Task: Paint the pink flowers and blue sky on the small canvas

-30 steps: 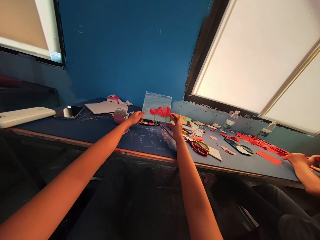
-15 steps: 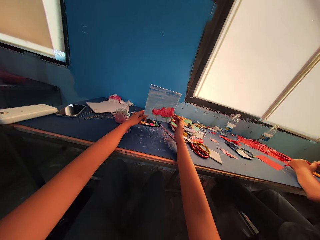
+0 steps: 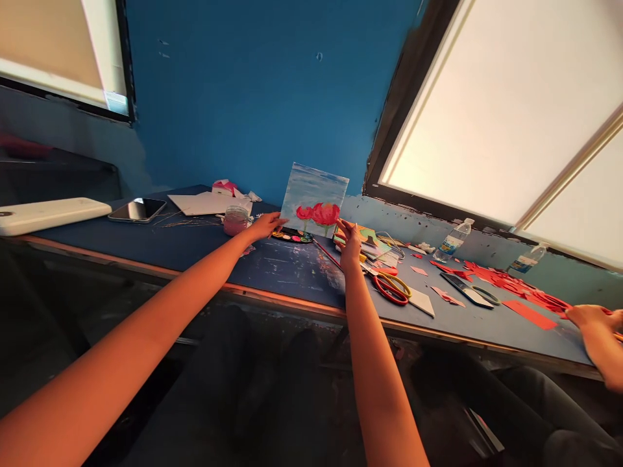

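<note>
Painting: top edge higher against blue wall than one second ago; between both hands, just beyond palette, near upright, neither hand nearer. Left hand: holding lower left edge. Right hand: fingers at lower right corner, closure indiscernible. Palette: several colours. Jar: pinkish contents.

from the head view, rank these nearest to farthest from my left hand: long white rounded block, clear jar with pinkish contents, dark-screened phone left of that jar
From your left hand, nearest first:
1. Clear jar with pinkish contents: just left of the hand.
2. Dark-screened phone: lying flat, farther left.
3. Long white rounded block: farthest left, beyond the phone.
</note>
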`<state>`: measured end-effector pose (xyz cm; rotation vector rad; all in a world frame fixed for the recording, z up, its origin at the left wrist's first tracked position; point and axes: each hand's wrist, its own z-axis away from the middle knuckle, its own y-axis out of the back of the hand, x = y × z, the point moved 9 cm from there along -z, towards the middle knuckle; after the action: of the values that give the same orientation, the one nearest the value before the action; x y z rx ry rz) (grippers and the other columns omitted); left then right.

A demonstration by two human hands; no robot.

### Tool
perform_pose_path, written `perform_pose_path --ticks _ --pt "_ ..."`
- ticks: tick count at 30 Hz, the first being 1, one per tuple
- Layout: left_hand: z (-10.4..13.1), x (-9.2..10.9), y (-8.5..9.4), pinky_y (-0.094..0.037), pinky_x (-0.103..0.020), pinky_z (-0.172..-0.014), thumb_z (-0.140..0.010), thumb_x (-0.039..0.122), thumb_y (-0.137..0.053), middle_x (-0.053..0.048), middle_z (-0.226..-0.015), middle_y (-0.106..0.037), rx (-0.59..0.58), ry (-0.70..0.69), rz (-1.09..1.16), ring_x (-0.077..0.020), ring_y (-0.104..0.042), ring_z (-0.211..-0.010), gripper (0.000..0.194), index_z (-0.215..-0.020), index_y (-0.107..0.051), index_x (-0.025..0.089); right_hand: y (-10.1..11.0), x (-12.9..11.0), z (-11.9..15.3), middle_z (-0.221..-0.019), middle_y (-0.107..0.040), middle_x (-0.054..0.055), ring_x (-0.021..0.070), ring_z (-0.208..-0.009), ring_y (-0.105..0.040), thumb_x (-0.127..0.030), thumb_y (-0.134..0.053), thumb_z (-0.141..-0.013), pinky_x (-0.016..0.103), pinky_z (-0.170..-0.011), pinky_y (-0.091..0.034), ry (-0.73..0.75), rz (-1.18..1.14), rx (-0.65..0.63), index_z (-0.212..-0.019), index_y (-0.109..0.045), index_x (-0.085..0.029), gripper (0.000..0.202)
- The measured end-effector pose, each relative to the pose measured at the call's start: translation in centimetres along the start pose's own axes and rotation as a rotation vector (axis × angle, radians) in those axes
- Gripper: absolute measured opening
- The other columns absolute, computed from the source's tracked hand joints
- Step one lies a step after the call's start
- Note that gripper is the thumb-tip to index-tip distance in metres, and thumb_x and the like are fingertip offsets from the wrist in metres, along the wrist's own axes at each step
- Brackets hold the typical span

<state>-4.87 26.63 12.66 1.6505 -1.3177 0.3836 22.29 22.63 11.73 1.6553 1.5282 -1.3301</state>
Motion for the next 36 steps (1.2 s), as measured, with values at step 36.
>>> perform_pose_path --ticks 36 --pt "0.2 -0.4 0.6 -0.038 -0.028 -0.059 -0.087 0.059 -0.052 -0.002 -0.068 -0.057 0.092 0.025 -0.057 -0.0174 -0.051 -0.059 0.066 -0.127 -0.057 0.007 -0.4 -0.6 0.7 -0.125 -0.071 0.002 0.0043 -0.049 -0.048 -0.049 -0.043 -0.094 0.02 -0.051 -0.042 -0.003 -0.079 -0.008 -0.102 -0.064 -0.023 0.035"
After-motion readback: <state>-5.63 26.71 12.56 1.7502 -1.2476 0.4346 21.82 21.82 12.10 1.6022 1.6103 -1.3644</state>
